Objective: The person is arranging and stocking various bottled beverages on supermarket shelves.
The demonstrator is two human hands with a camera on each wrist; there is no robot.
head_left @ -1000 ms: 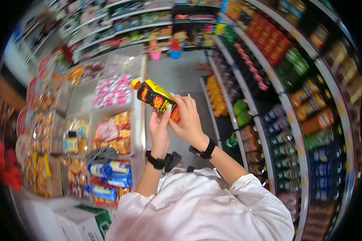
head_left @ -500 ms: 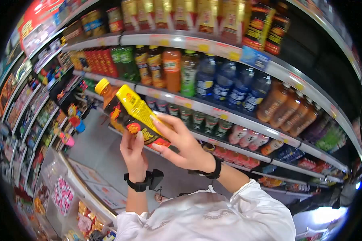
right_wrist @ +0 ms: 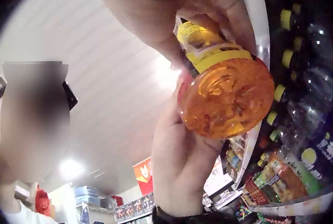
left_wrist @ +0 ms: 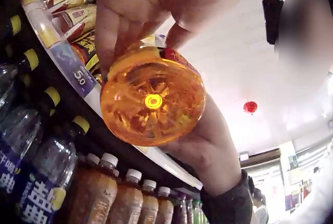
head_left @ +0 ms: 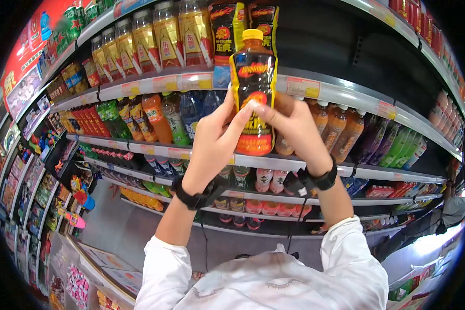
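Both hands hold one bottle (head_left: 254, 98) upright in the head view, with a yellow cap and a black, yellow and red label. The left hand (head_left: 214, 137) grips its left side and the right hand (head_left: 299, 126) its right side, thumbs meeting across the label. Behind the bottle's top, two similar black-and-yellow bottles (head_left: 225, 33) stand on the upper shelf. The left wrist view shows the orange bottle base (left_wrist: 153, 99) from below, between the hands. From the right wrist, the same base (right_wrist: 229, 99) appears with fingers curled round the bottle.
Shelf rows of drinks stretch across in front, with gold-labelled bottles (head_left: 165, 39) at upper left and brown bottles (head_left: 349, 134) at right. A shelf edge (head_left: 341, 93) runs just behind the hands. Bins of wrapped goods (head_left: 77, 284) stand at lower left. A person (head_left: 423, 227) is at far right.
The view has swung from the bins and aisle to the drink shelves. The bottle has gone from tilted to upright and moved up and right, with its label front now facing the head camera.
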